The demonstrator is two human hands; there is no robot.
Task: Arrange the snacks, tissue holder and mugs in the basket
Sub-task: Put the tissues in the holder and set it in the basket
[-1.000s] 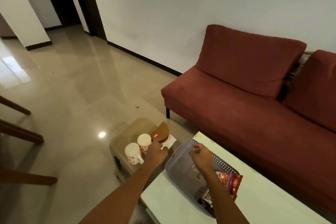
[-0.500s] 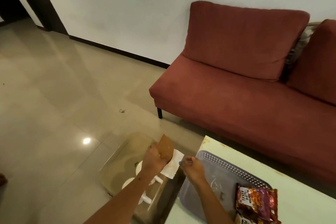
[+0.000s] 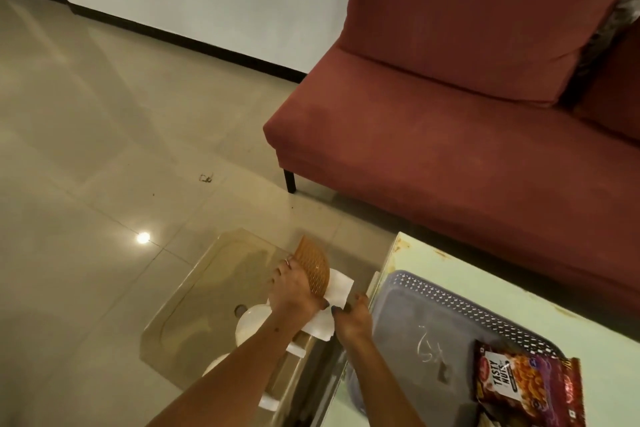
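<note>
My left hand [image 3: 294, 291] grips a brown woven tissue holder [image 3: 313, 265] with white tissue [image 3: 334, 291] sticking out of it, held above a beige plastic stool [image 3: 207, 284]. My right hand [image 3: 351, 317] is right beside it, its curled fingertips touching the tissue at the left rim of the grey perforated basket [image 3: 460, 303]. Two white mugs [image 3: 249, 321] stand on the stool, largely hidden under my left forearm. A purple nut snack packet [image 3: 519, 380] leans on the basket's near right side.
The basket sits on a pale green table [image 3: 595, 343]. A red sofa [image 3: 467, 121] stands behind the table. Shiny tiled floor [image 3: 104, 149] stretches to the left, with a white wall beyond.
The view has tilted down and closed in. My left hand has kept its hold on the tissue holder, and my right hand has come up against the tissue at the basket's edge.
</note>
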